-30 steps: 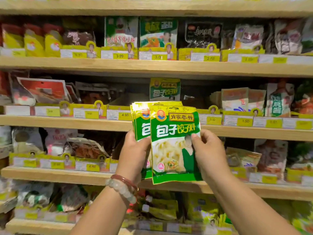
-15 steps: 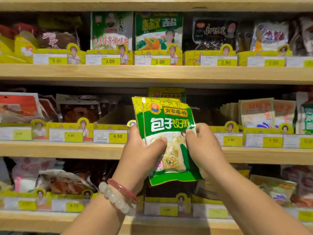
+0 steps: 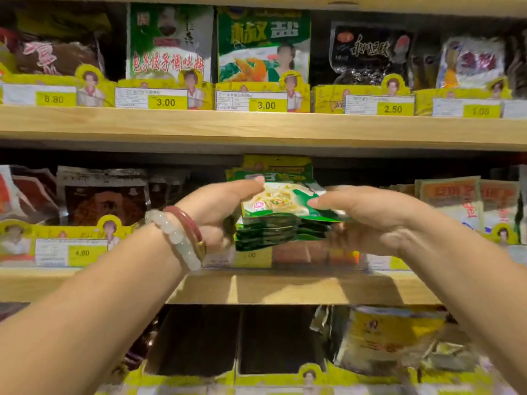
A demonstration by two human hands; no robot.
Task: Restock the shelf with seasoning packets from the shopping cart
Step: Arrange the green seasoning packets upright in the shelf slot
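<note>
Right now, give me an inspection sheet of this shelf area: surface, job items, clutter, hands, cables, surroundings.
Surface: middle wooden shelf, yellow price tags along its front edge.
Job's things: stack of green seasoning packets tipped flat, held at the shelf opening; a matching packet stands behind.
Clutter: dark packets to the left, pale packets to the right.
Hands: left hand grips the stack's left side, bracelets on the wrist; right hand grips the right side.
Cables: nothing seen.
Surroundings: upper shelf with tags reading 3.00 and 2.50; lower shelf trays, partly dark.
</note>
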